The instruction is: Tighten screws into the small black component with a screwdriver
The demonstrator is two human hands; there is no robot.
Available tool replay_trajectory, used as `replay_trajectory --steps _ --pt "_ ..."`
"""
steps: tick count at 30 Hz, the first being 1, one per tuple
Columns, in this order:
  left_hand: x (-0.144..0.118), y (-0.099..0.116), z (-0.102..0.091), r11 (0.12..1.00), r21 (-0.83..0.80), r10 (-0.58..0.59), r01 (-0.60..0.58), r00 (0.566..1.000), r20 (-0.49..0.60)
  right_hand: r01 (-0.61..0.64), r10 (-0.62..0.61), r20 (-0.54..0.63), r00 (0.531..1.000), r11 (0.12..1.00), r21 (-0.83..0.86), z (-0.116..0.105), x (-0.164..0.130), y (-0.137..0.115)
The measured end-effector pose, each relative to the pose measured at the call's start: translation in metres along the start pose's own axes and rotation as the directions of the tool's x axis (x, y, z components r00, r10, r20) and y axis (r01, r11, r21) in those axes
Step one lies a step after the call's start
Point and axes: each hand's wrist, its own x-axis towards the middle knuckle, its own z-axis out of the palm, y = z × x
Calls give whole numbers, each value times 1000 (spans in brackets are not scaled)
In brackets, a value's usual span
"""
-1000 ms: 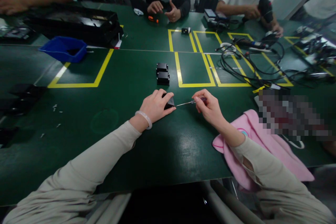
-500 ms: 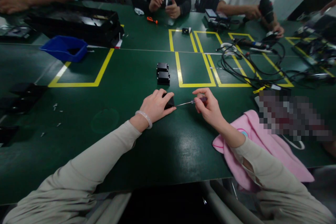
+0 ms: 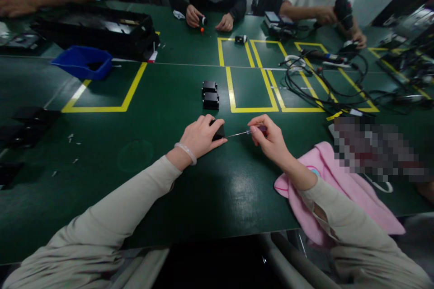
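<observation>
My left hand (image 3: 202,134) is closed over a small black block (image 3: 219,132), pressing it against the green table; the fingers cover much of it. In my right hand (image 3: 267,135) is a screwdriver (image 3: 249,132), its handle pinched between thumb and fingers. The thin metal shaft points left, with its tip close to the right side of the block, near my left thumb. Whether the tip touches the block I cannot tell. Beyond my left hand stand two similar black blocks (image 3: 210,100), one behind the other, with small shiny bits at their sides.
A pink cloth (image 3: 334,185) lies under my right forearm. Small screws (image 3: 75,161) and dark parts (image 3: 29,128) are at the left. Farther back are a blue scoop-like tray (image 3: 83,63), a black case (image 3: 101,31) and tangled cables (image 3: 325,70). Co-workers sit across the table.
My hands, the block and the screwdriver stay almost in place. Across the table, a co-worker's hands have moved apart and lower, one now holding a small dark part near the orange tool.
</observation>
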Motion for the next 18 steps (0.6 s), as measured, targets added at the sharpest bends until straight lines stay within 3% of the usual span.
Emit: replay_trajectory --steps 18 --pt "0 0 -1 1000 -1 -4 4 1000 8 -29 28 23 999 999 28 -1 0 2"
